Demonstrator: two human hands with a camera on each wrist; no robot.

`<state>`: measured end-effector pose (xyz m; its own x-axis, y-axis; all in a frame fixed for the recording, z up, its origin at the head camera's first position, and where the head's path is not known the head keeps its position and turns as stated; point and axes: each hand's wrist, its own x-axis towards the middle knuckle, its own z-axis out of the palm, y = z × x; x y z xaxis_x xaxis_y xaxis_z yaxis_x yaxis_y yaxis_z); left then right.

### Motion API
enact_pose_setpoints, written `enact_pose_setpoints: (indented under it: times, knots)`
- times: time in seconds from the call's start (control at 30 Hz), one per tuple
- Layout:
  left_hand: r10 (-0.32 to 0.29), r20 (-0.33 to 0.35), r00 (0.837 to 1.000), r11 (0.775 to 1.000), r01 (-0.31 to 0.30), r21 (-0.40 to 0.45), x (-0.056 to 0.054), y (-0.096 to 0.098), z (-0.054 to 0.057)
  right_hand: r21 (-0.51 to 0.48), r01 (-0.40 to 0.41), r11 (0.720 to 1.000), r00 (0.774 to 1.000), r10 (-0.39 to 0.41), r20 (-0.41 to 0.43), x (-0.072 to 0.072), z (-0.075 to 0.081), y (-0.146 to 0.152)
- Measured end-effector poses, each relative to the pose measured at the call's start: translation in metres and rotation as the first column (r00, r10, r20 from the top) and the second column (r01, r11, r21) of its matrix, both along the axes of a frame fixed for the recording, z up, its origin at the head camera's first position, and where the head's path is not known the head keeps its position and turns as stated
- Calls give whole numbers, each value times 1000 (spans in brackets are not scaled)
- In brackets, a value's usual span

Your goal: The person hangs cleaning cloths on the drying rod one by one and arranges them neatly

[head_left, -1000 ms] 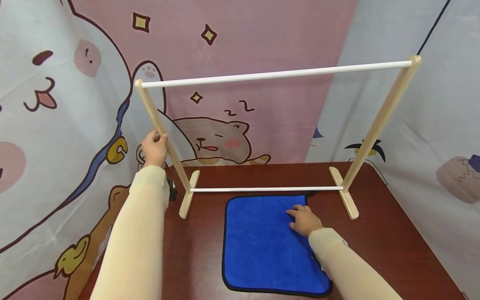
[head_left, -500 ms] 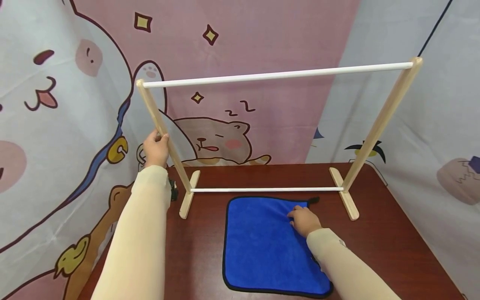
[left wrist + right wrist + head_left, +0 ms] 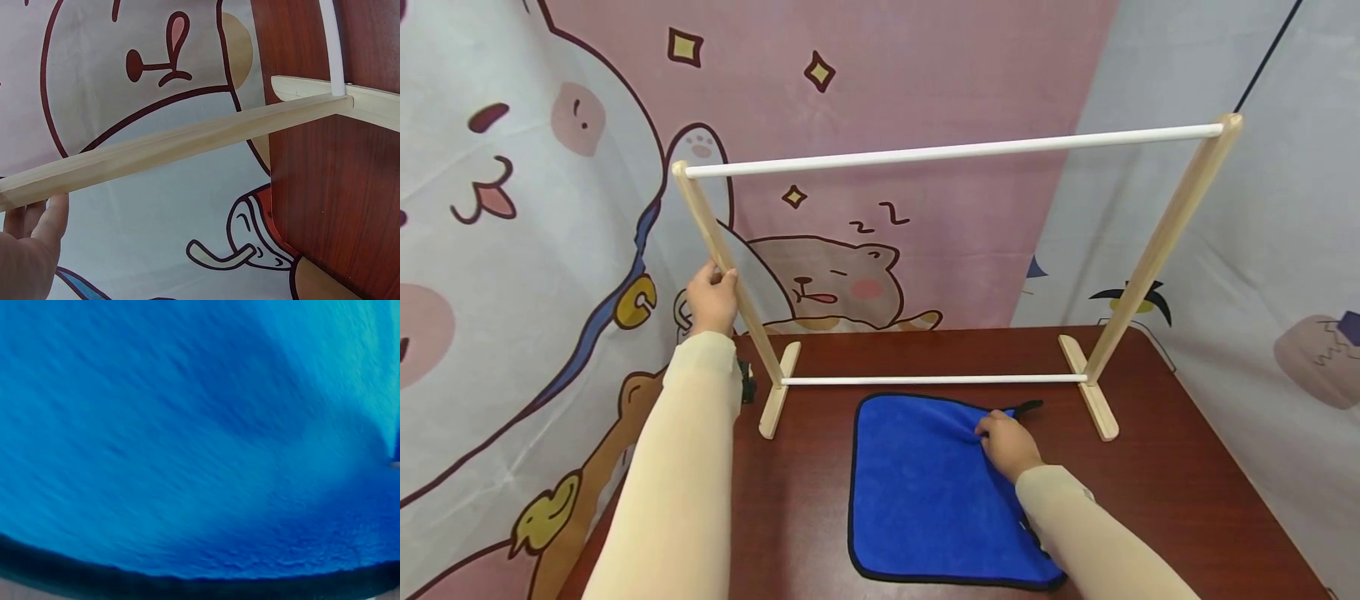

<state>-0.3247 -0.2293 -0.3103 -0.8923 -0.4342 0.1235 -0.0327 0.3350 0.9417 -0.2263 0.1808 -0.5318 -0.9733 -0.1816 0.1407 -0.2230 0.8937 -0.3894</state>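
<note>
A drying rack with pale wooden posts and white rails [image 3: 955,152] stands on the table. My left hand [image 3: 712,298] holds its left post [image 3: 752,322] around mid-height; in the left wrist view the thumb and fingers meet the post [image 3: 175,144] from below. In front of the rack lies a blue towel [image 3: 917,500] with a black edge. My right hand [image 3: 1011,446] pinches it near its far right corner, where folds run to the fingertips. A black loop [image 3: 1028,407] sticks out beyond that corner. Blue cloth [image 3: 156,456] fills the right wrist view, hiding most of that hand.
The reddish-brown table [image 3: 1180,483] has a printed cartoon curtain [image 3: 925,67] behind it and at both sides. The rack's lower rail [image 3: 925,380] runs just beyond the towel, and its right foot [image 3: 1097,408] stands right of it. A small dark object [image 3: 747,382] sits by the left foot.
My right fingers have closed on the towel and bunched it, drawing its far right corner nearer me. The black loop has come into view. My left hand has stayed on the post.
</note>
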Motion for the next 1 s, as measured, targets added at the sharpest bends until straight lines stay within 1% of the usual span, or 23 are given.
enact_pose_setpoints:
  times: [0.07,0.13,0.23,0.33,0.5,0.63,0.73,0.9,0.97,1.0]
  knots:
    - [-2,-2,1000,1000,2,1,0,0,0,-26,-2,1000,996,0,-85,0,-1,0]
    - [-3,-3,1000,1000,3,1,0,1,0,-47,-4,999,986,-4,-164,0,-1,-1]
    - [-1,-3,1000,1000,1,-1,-1,0,0,-69,-6,998,971,-11,-240,-2,0,-3]
    - [4,-3,1000,1000,-4,-5,-1,0,-2,-84,-5,996,963,-18,-270,-2,5,-6]
    - [5,-3,1000,1000,-5,-10,-1,0,-3,-105,-16,994,956,-15,-294,-1,14,-9]
    - [3,4,1000,1000,-3,-9,-1,-1,-3,-122,-52,991,944,9,-329,-2,24,-13]
    - [4,12,1000,1000,-4,-12,1,-1,-2,-125,-87,988,919,31,-393,-4,31,-15]
    - [2,17,1000,1000,-2,-12,0,0,-2,-119,-135,984,858,56,-511,-9,42,-17]
    - [4,17,1000,1000,-4,-13,0,0,-1,-120,-145,982,844,60,-533,-12,48,-18]
    - [4,17,1000,1000,-4,-13,0,0,-1,-119,-146,982,842,60,-536,-13,51,-17]
